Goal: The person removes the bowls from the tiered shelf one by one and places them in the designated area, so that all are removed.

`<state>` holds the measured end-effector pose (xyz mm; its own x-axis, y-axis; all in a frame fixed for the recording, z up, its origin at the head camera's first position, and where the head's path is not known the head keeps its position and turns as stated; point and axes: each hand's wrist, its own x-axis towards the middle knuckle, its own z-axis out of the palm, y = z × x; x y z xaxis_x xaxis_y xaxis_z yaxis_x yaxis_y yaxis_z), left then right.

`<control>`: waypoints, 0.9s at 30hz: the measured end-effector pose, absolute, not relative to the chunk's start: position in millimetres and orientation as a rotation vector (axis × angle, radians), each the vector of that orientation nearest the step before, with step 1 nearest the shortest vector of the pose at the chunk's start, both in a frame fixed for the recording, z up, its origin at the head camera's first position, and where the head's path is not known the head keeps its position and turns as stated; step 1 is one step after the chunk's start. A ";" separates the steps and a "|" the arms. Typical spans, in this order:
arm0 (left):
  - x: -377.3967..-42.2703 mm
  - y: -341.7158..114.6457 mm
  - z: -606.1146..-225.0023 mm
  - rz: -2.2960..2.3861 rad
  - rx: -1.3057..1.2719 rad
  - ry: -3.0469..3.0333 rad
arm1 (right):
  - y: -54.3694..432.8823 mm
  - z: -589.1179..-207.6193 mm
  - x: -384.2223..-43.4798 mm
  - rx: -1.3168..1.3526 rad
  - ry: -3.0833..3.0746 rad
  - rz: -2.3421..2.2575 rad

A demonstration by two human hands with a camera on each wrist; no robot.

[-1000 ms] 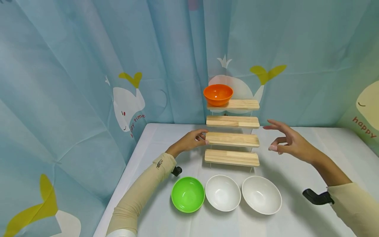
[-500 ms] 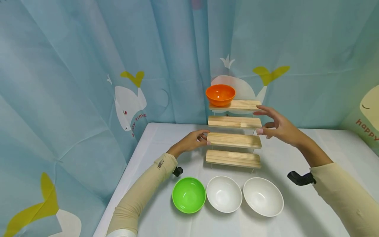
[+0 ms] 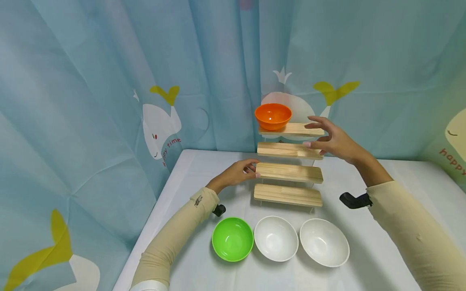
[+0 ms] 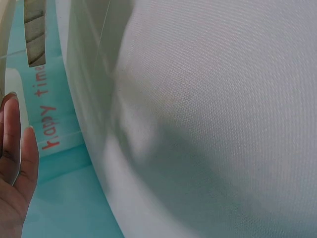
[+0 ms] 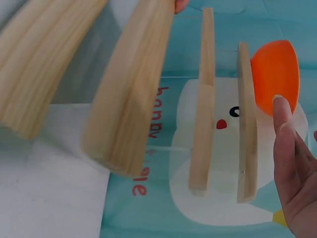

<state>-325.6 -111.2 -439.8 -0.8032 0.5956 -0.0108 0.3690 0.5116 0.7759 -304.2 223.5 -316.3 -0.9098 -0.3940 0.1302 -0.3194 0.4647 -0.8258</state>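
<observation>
A four-tier wooden rack (image 3: pixel 289 172) stands on the table. My left hand (image 3: pixel 234 173) holds the left end of its second board from the bottom, thumb at the front edge. In the left wrist view only part of that left hand (image 4: pixel 17 163) shows, at the left edge. An orange bowl (image 3: pixel 273 117) sits on the left part of the top board. My right hand (image 3: pixel 336 139) hovers by the right ends of the two upper boards, fingers spread and holding nothing. In the right wrist view its fingertips overlap the orange bowl (image 5: pixel 275 74), but contact cannot be told.
A green bowl (image 3: pixel 232 239), a white bowl (image 3: pixel 276 239) and a second white bowl (image 3: pixel 324 243) stand in a row before the rack. Behind the white-covered table (image 3: pixel 386 210) hangs a blue curtain (image 3: pixel 218 60) with whale prints.
My right hand has moved left and upward, from beside the rack to over the right ends of its upper boards. The left hand and the bowls keep their places.
</observation>
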 end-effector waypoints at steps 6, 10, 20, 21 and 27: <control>-326.4 -109.8 -439.3 1.153 0.810 2.492 | 216.6 -307.1 -317.9 -0.594 2.630 -1.426; -326.6 -109.8 -438.5 1.153 0.809 2.489 | 210.4 -301.1 -327.4 -0.569 2.637 -1.418; -327.3 -110.1 -438.3 1.160 0.823 2.481 | 198.1 -298.4 -350.6 -0.519 2.630 -1.409; -327.4 -110.3 -438.6 1.161 0.823 2.479 | 197.0 -298.3 -352.6 -0.511 2.627 -1.412; -327.8 -111.6 -440.3 1.161 0.817 2.475 | 189.1 -296.5 -363.5 -0.489 2.595 -1.443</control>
<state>-327.8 -111.6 -440.3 -0.7982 0.6021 -0.0186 0.3706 0.5151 0.7729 -363.5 189.1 -296.5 -0.9386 -0.3426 0.0414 -0.2159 0.4894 -0.8449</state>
